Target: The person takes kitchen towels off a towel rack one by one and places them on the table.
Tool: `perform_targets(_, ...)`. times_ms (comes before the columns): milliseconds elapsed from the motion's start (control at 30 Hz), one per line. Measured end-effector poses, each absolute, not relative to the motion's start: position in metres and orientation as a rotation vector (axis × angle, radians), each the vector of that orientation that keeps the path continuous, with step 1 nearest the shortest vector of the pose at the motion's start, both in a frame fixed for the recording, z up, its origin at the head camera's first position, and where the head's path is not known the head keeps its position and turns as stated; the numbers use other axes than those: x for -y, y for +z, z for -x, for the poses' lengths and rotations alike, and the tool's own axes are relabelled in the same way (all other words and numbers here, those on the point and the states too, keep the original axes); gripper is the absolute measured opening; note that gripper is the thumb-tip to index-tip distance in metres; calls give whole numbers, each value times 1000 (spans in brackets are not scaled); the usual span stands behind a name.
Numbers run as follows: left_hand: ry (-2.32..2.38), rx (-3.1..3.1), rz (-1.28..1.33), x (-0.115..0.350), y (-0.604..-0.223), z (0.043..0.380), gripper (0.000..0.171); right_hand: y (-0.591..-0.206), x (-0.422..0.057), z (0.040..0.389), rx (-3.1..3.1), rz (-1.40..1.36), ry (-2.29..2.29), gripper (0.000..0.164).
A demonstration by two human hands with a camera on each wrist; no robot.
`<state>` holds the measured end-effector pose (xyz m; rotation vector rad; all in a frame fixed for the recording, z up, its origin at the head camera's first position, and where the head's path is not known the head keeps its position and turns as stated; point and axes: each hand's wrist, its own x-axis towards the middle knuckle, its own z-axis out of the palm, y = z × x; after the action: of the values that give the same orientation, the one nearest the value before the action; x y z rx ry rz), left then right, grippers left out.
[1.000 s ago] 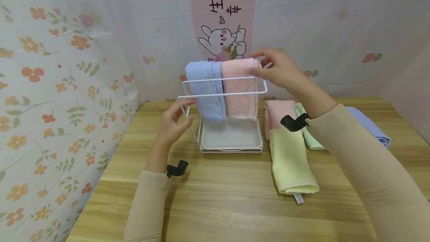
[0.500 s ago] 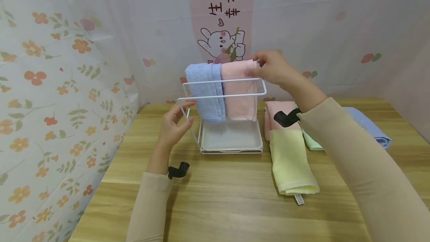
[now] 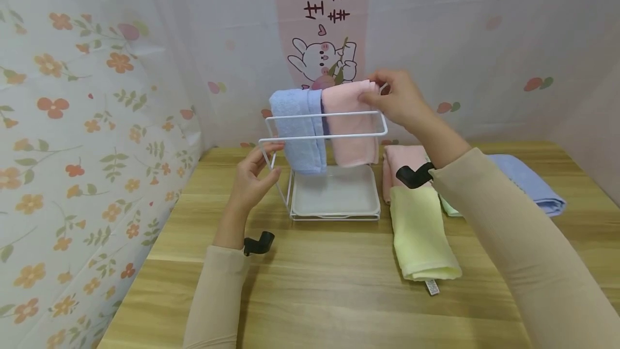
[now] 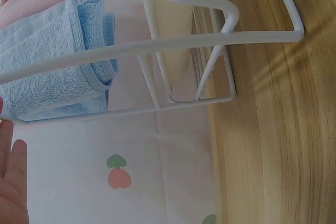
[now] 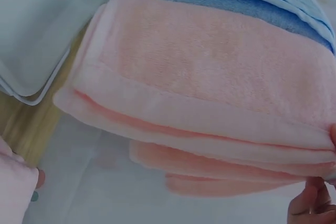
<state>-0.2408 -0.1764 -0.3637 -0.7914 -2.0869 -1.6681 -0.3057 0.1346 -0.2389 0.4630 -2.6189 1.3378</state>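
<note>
A white wire towel rack [image 3: 322, 137] stands on the table with a blue towel [image 3: 299, 131] draped over its upper part. My left hand [image 3: 252, 179] holds the rack's left upright, thumb in front and fingers behind. In the left wrist view only part of the left hand [image 4: 11, 177] shows, at the frame's left edge. My right hand [image 3: 397, 98] pinches the top right corner of a folded pink towel [image 3: 352, 139], which hangs tilted beside the blue one. In the right wrist view the pink towel [image 5: 210, 66] hangs in several layers from the fingertips.
A white tray [image 3: 334, 206] sits in the rack's base. To the right lie a yellow towel [image 3: 423, 236], a second pink towel [image 3: 404, 158], a partly hidden green towel [image 3: 450, 209] and another blue towel [image 3: 528, 182]. A printed curtain [image 3: 232, 42] hangs behind the table.
The pink towel has risen slightly and tilted, its lower end swinging right, leaving a gap beside the blue towel. My right hand moved up a little with it. The left hand stays on the rack.
</note>
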Motion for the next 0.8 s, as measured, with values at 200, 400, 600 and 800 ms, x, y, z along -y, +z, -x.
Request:
perform_targets(200,-1662,2085,787,175,-364,242,42,-244,-135,305,2490,-480,1314,31)
perform_targets(400,-1668,2089,782,176,-363,241,43,-249,-133,305,2401,-475,1328,29)
perform_targets(600,-1659,2107,762,176,-363,240,42,-253,-134,306,2283,-532,1355,27)
perform_targets(800,-1636,2140,737,177,-363,240,39,-253,-134,306,2196,-607,1370,26)
